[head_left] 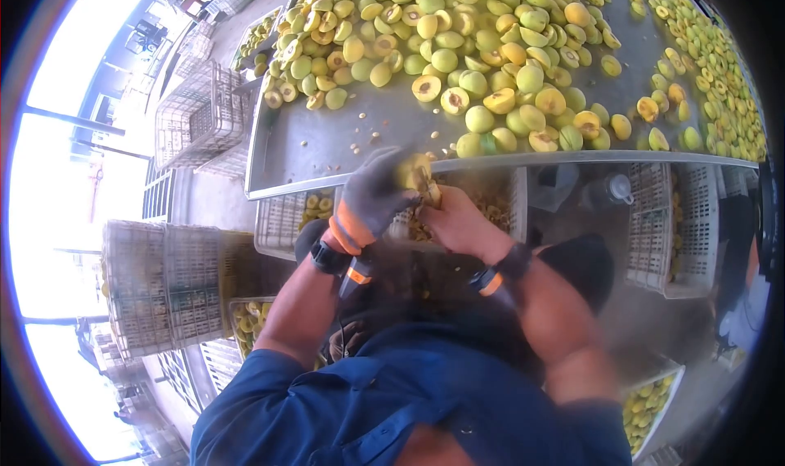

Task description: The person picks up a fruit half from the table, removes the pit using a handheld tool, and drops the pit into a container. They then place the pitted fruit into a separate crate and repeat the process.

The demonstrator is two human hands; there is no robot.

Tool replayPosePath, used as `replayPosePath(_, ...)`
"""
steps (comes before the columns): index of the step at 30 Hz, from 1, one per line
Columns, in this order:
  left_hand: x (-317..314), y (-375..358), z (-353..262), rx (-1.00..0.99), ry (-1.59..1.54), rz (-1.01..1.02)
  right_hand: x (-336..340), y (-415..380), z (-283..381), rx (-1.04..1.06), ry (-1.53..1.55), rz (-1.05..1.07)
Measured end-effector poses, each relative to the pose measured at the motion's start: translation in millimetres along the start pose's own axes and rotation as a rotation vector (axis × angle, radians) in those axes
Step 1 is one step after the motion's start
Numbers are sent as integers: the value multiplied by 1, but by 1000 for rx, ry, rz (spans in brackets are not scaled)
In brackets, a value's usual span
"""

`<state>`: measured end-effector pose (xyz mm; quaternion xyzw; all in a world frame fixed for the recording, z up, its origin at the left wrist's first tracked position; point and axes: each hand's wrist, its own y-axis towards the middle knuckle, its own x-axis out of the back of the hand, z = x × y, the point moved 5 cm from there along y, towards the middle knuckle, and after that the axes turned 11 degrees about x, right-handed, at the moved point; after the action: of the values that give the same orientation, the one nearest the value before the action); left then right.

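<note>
My left hand [374,192], in a dark glove with an orange cuff, is closed around a yellow-green fruit [413,170] at the front edge of the metal table [327,143]. Bare and close beside it, my right hand [459,221] has its fingers closed at the fruit's lower side. A small yellowish-brown thing shows between its fingers, too unclear to name. Both hands are above a crate of cut pieces [495,204]. Halved and whole fruits [458,37] are heaped on the table beyond, some showing brown pits.
White plastic crates stand under the table at the right [654,229] and on the floor at the left [200,114]. Stacked crates [163,278] rise at the lower left. A lidded container [619,190] sits below the table edge. Another person's sleeve [746,315] shows far right.
</note>
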<state>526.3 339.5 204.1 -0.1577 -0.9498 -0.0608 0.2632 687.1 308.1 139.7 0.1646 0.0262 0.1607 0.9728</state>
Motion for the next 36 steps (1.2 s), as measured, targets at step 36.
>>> replayPosePath(36,1,-15,0,-42,-76,-162,-2,-10,-1,-643,636,255)
